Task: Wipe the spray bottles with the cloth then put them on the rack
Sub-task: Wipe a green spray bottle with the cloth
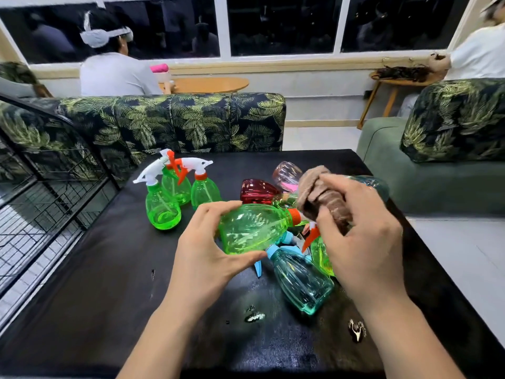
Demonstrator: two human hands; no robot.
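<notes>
Up close, a left hand (207, 250) holds a green spray bottle (251, 228) and a right hand (363, 242) grips a brown cloth (322, 198) over a black table (109, 283).
Just nearer than the green spray bottle, a teal bottle (300, 280) lies on the table. The green spray bottle is sideways, long axis left to right: left fingers curl round its base, and its orange collar points right into the bunched cloth. Behind it to the left stand three green bottles (164, 206); behind it to the right lies a red bottle (257, 191). Far left is a wire rack (41, 201).
</notes>
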